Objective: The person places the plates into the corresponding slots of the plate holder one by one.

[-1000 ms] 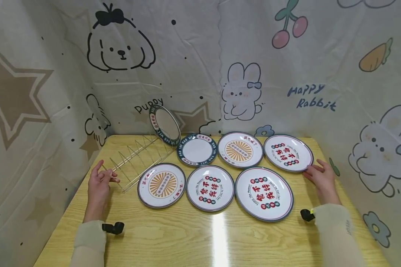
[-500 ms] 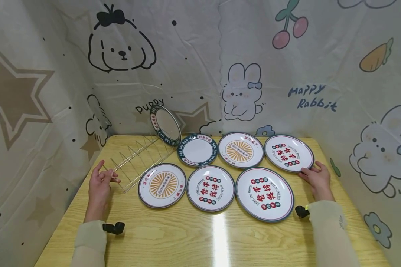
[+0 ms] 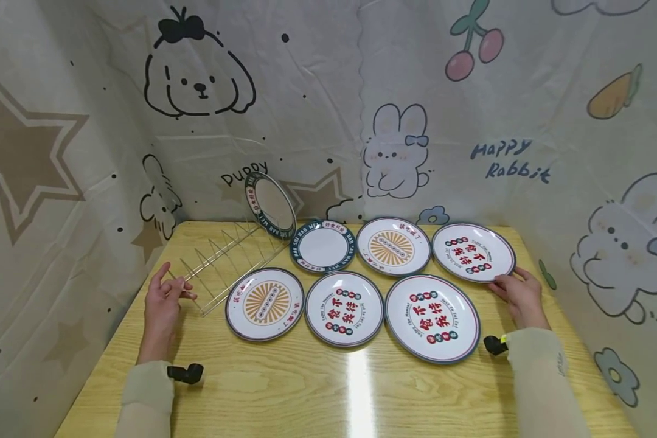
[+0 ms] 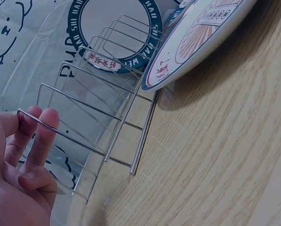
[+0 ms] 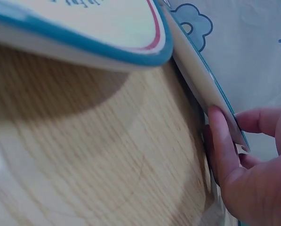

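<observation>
At the near end of a gold wire plate rack (image 4: 145,132), my left hand (image 3: 163,307) pinches the end wire between thumb and fingers. One plate with a dark green lettered rim (image 3: 270,204) stands tilted in the rack's far end. At the back right, my right hand (image 3: 521,298) grips the near right rim of a white plate with red characters (image 3: 471,250). In the right wrist view, the thumb (image 5: 221,136) lies against this plate's underside while a finger touches the other face.
Other plates lie flat in two rows: a green-rimmed plate (image 3: 323,246), sunburst plates (image 3: 394,246) (image 3: 265,303), and red-character plates (image 3: 345,309) (image 3: 434,319). The wooden table (image 3: 274,389) meets printed cloth (image 3: 317,121) at the back and sides.
My right hand has shifted slightly left along the plate's rim and taken hold of it; that plate has turned and tilted a little. My left hand and the rack stay put.
</observation>
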Motion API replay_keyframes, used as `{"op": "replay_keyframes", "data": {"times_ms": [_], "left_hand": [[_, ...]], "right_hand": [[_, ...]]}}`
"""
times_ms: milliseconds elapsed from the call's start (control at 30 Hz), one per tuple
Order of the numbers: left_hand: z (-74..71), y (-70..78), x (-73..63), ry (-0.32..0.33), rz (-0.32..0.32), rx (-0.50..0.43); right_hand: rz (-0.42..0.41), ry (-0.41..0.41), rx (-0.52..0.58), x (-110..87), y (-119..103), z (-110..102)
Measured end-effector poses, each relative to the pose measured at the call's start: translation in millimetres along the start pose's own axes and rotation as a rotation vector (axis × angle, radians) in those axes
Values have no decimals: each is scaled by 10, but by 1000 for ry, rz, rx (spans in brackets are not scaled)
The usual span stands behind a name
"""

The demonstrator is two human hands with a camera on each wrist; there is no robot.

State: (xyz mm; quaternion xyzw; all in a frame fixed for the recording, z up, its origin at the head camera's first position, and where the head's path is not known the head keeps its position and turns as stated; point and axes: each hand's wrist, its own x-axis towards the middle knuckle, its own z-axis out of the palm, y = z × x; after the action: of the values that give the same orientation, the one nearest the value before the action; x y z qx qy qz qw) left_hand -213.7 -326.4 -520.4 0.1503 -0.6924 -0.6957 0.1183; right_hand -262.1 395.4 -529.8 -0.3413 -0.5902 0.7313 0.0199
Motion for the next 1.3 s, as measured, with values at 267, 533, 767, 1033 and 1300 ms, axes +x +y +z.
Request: {"op": "replay_keyframes", "data": {"times_ms": [267,533,767,1033,1300], "left_hand": [[-15,-18,9,4,0,59],[23,72,-32,2,-12,18],[29,84,-35,4,-15,3],[16,1,20,23,-16,14],[10,-22,27,20,2,11]], "right_hand": [[24,-74,-2,-40,-28,-31],[22,-134,87,-117,-97,-59],[-8,-137,127,-171,-116,-74],[-19,-187,224,-256,-142,-115],[-69,-240,269,-329,-156,-92]]}}
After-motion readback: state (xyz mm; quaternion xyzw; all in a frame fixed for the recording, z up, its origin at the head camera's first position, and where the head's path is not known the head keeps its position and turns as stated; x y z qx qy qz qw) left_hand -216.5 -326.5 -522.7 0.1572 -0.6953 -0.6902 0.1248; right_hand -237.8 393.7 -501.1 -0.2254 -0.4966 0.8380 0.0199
